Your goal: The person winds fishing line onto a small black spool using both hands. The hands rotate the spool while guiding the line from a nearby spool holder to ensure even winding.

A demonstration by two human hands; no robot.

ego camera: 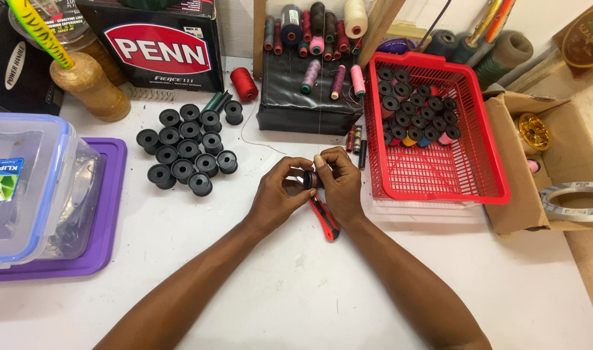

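Both my hands meet over the middle of the white table (pixel 348 291). My left hand (pixel 276 193) and my right hand (pixel 338 183) together grip one small black spool (pixel 311 179) wound with dark pinkish thread, fingertips closed around its ends. A thin thread runs from it up toward the black block at the back. Under my right hand lies a red and black utility knife (pixel 326 222). A cluster of several empty black spools (pixel 187 149) stands to the left of my hands.
A red plastic basket (pixel 468 172) with several filled spools sits right of my hands. A black block (pixel 307 97) with thread cones stands behind. A clear lidded box (pixel 31 188) on a purple lid is at left, an open cardboard box (pixel 513 168) at right.
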